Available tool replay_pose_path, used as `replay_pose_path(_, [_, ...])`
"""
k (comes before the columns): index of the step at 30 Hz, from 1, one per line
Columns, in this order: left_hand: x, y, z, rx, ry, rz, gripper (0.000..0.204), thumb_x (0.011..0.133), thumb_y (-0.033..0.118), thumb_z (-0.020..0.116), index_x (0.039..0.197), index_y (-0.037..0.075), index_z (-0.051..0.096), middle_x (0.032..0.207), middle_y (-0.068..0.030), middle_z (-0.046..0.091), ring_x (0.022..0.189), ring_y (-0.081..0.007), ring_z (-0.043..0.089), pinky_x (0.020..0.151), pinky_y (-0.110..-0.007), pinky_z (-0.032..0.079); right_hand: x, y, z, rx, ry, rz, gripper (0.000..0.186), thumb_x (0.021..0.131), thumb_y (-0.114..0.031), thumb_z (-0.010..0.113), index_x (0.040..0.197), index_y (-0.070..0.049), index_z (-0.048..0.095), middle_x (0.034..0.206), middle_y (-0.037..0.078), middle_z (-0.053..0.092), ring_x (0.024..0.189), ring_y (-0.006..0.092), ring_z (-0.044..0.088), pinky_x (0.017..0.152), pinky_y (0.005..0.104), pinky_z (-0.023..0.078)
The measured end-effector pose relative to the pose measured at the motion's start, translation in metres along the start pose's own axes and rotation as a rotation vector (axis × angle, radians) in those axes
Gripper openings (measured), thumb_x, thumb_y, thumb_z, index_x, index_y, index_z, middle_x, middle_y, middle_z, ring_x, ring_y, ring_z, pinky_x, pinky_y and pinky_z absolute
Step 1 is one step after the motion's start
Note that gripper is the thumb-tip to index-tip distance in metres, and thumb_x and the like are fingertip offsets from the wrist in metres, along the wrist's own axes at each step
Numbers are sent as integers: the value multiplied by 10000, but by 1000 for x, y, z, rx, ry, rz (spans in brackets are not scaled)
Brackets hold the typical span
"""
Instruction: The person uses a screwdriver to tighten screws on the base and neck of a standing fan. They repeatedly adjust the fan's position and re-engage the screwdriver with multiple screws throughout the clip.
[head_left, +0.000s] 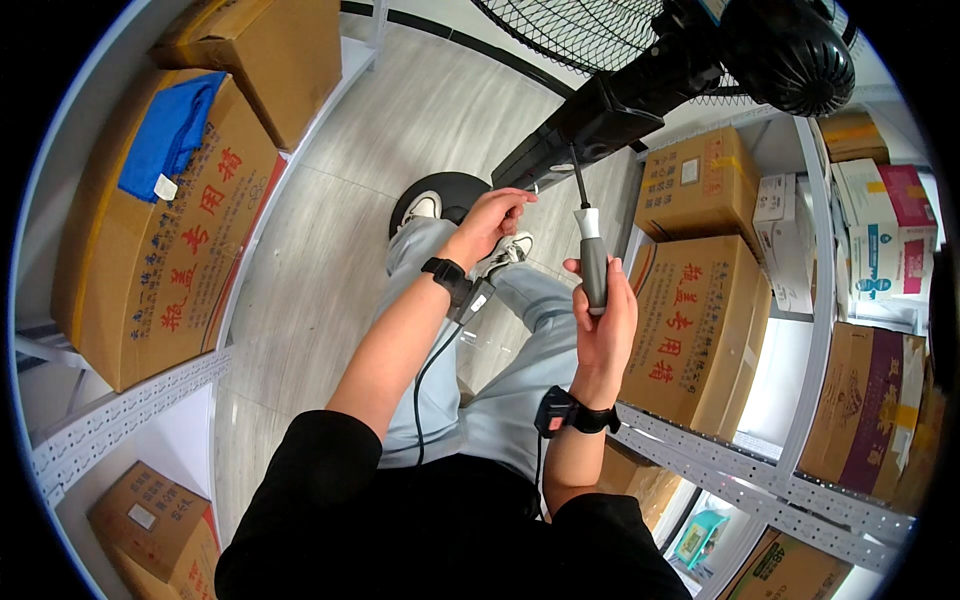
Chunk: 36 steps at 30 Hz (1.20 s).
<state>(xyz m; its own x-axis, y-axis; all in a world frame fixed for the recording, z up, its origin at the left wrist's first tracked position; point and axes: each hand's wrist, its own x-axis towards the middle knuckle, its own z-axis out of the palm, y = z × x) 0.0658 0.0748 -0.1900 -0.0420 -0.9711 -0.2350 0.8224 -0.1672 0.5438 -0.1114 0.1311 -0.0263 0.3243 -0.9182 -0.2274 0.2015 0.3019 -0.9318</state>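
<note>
Head camera view: from where I stand, print is concentrated on the shelved stock. A large brown carton on the person's left carries bold red characters and smaller dark script; a second brown carton at right bears similar red print. A white package on the right-hand rack shows blue print and a magenta panel. A blue cloth with a small white tag lies on the left carton.

Screwdriver: grey handle, pale collar, slim dark shaft. Location: before the person, shaft directed upward, tip at the black fan column; contact cannot be confirmed. The right hand is wrapped around the lower handle. The left hand is just beside the lower column, fingers curled; a small bright metal piece shows at its fingertips, but whether they pinch it, I cannot tell.
</note>
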Motion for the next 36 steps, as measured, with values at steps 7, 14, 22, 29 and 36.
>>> replay_pose_path(7, [-2, 1, 4, -1, 0, 7, 151, 904, 112, 546, 977, 17, 638, 645, 56, 414, 523, -55, 332, 493, -227, 272, -7, 17, 21, -825, 540, -590, 346, 766, -84, 768, 1072, -16, 621, 1007, 77, 611, 888, 179, 582, 785, 288, 462])
replay_pose_path(14, [-11, 16, 30, 59, -112, 38, 220, 953, 209, 532, 968, 16, 638, 648, 61, 387, 541, -53, 317, 500, -222, 277, -3, 25, 17, -1060, 492, -922, 294, 725, -1, 757, 992, -80, 663, 1078, 96, 533, 973, 250, 561, 832, 348, 471])
replay_pose_path(22, [-34, 55, 98, 146, -113, 123, 282, 940, 319, 595, 813, 68, 575, 630, 78, 396, 522, -19, 319, 477, -185, 262, -2, 34, 15, -1005, 478, -892, 300, 731, 1, 743, 1004, -88, 661, 1086, 109, 507, 1001, 252, 536, 847, 354, 456])
replay_pose_path(29, [-32, 59, 112, 263, 9, 132, 241, 911, 255, 645, 799, 54, 573, 599, 88, 385, 491, -11, 294, 441, -197, 244, -1, 37, 11, -723, 477, -686, 531, 752, -38, 750, 1231, -50, 522, 1146, 121, 533, 1034, 229, 550, 878, 352, 456])
replay_pose_path(36, [-31, 56, 111, 50, -67, 11, 265, 957, 271, 566, 927, 11, 610, 585, 93, 334, 481, -23, 265, 461, -205, 235, -9, 19, 14, -78, 273, -285, 403, 950, -146, 550, 1306, -9, 418, 942, 137, 643, 670, 145, 646, 491, 229, 476])
